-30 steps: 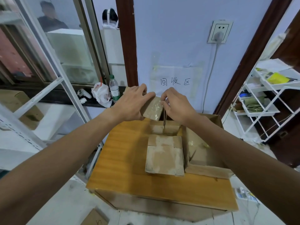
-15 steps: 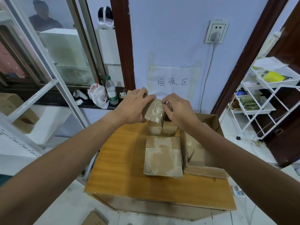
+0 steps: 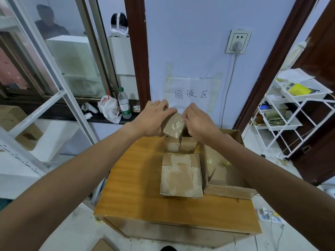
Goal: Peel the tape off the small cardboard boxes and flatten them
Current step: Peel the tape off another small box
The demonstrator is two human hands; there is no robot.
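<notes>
A person holds a small cardboard box [image 3: 173, 127] in the air above the far edge of a wooden tabletop [image 3: 137, 178]. The left hand [image 3: 152, 118] is wrapped round its left side, and the right hand [image 3: 199, 124] pinches the glossy tape [image 3: 176, 122] at its upper right corner. The box looks light and crushable, so it is likely best steadied by its edges. Over the past second the hands have barely shifted, though the right fingers have drawn closer.

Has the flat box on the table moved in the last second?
No. The flat box still sits beside the carton's left wall, same spot on the table.
</notes>
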